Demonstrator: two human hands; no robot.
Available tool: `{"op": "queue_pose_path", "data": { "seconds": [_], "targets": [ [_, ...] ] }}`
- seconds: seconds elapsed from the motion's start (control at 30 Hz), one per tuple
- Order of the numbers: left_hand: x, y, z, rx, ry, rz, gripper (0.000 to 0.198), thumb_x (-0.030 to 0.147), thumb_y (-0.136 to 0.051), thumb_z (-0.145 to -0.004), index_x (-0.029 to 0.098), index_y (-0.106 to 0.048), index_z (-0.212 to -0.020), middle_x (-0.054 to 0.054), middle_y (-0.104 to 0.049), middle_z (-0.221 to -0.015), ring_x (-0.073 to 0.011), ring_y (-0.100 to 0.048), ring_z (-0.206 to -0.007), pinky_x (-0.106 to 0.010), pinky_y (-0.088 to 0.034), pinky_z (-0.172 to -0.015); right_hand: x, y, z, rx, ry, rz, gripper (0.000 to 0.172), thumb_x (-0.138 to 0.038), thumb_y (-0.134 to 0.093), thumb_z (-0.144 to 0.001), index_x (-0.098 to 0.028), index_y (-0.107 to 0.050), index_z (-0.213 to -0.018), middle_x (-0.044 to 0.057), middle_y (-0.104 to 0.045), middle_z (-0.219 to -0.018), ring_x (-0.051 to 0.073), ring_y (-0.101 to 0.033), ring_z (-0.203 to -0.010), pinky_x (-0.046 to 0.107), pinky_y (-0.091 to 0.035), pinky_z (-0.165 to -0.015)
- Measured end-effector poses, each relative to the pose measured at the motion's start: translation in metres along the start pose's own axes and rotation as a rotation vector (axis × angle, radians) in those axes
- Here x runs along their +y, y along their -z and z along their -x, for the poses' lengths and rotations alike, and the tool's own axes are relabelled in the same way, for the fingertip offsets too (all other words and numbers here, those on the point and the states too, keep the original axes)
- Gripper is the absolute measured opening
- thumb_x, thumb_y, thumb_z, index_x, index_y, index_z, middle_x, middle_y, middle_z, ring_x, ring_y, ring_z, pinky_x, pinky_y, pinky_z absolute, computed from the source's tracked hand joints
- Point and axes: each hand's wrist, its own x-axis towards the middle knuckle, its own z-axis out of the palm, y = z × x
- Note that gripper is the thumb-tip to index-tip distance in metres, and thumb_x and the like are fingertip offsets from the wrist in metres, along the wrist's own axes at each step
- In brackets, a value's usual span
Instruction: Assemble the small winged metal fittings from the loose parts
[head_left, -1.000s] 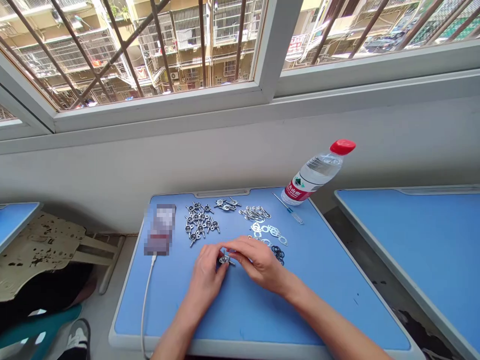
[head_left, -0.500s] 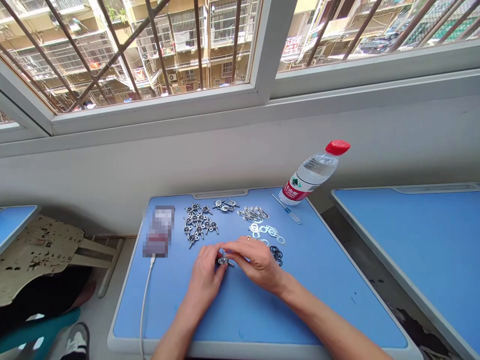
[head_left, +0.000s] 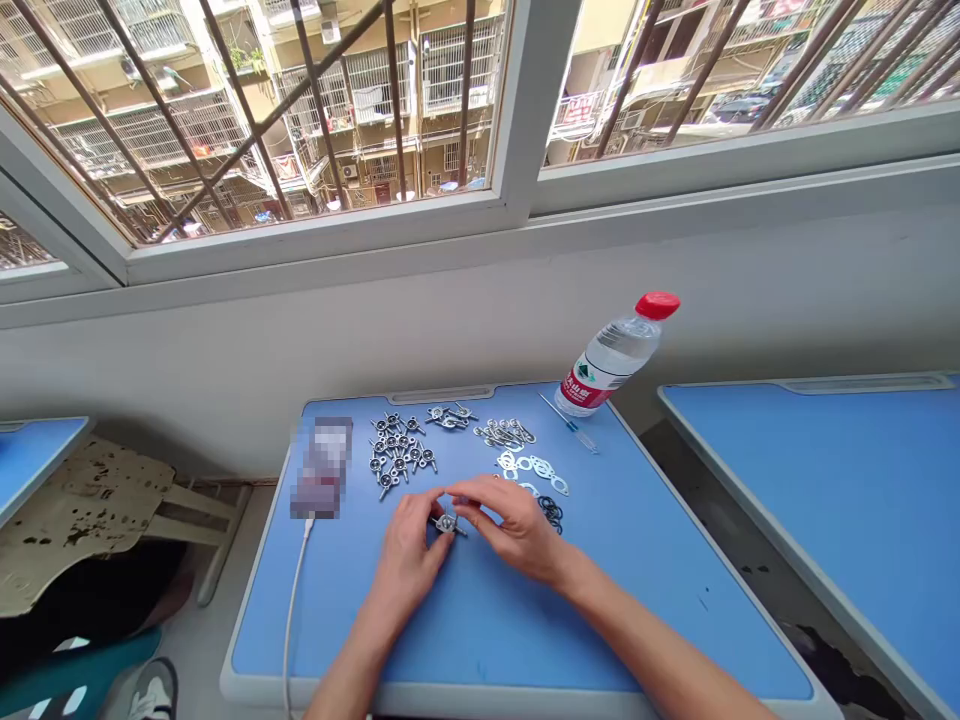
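My left hand [head_left: 409, 545] grips a small silver metal fitting [head_left: 448, 523] between thumb and fingers, low over the blue desk. Just above the fitting, my right hand [head_left: 514, 530] has its thumb and fingertips pinched together; whatever they hold is too small to make out. Ahead of my hands lies a group of dark round fittings with stems [head_left: 397, 450]. Several assembled-looking metal pieces [head_left: 450, 414] sit behind it. To the right are a pile of oval metal plates [head_left: 506, 433], flat pale gaskets [head_left: 544, 468] and black rubber rings [head_left: 551, 513], partly hidden by my right hand.
A water bottle with a red cap [head_left: 615, 355] stands at the desk's back right corner, beside a thin screwdriver [head_left: 574, 428]. A blurred-out device [head_left: 324, 468] with a white cable [head_left: 295, 610] lies at left. Another blue desk [head_left: 840, 480] stands to the right.
The camera view has shifted slightly. My right fingertips sit a little farther above the fitting, and more of its face shows. My left hand keeps its hold.
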Motion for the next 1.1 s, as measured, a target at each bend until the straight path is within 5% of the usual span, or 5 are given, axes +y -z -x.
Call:
{"op": "queue_pose_path", "data": {
  "seconds": [0.37,0.87,1.1],
  "targets": [
    [-0.001,0.002,-0.005,0.026,0.012,-0.138,0.011,0.015,-0.064,-0.081,0.019,-0.065,-0.092,-0.004,-0.061,-0.091,-0.022,-0.055,-0.09,-0.037,-0.046,-0.081,0.003,0.004,0.002,-0.034,-0.041,0.019,0.024,-0.016,-0.047,-0.095,-0.02,-0.061,-0.114,0.006,-0.072,-0.088,0.018,-0.067,-0.079,0.032,-0.055,-0.07],
    [0.0,0.003,-0.029,-0.11,0.114,-0.191,0.009,0.024,-0.069,-0.077,0.022,-0.069,-0.086,-0.002,-0.067,-0.094,-0.0235,-0.057,-0.095,-0.034,-0.037,-0.083,0.021,0.008,0.004,0.01,-0.096,0.068,0.024,-0.022,-0.051,-0.093,-0.02,-0.063,-0.113,0.007,-0.073,-0.091,0.02,-0.069,-0.08,0.033,-0.056,-0.074],
    [0.003,-0.002,-0.048,-0.143,0.036,-0.159,0.009,0.022,-0.071,-0.074,0.019,-0.067,-0.081,-0.002,-0.066,-0.091,-0.0214,-0.056,-0.092,-0.032,-0.036,-0.083,0.033,0.012,0.003,0.067,-0.12,0.07,0.024,-0.024,-0.052,-0.092,-0.019,-0.065,-0.112,0.007,-0.073,-0.09,0.018,-0.068,-0.077,0.031,-0.055,-0.072]
  ]
}}
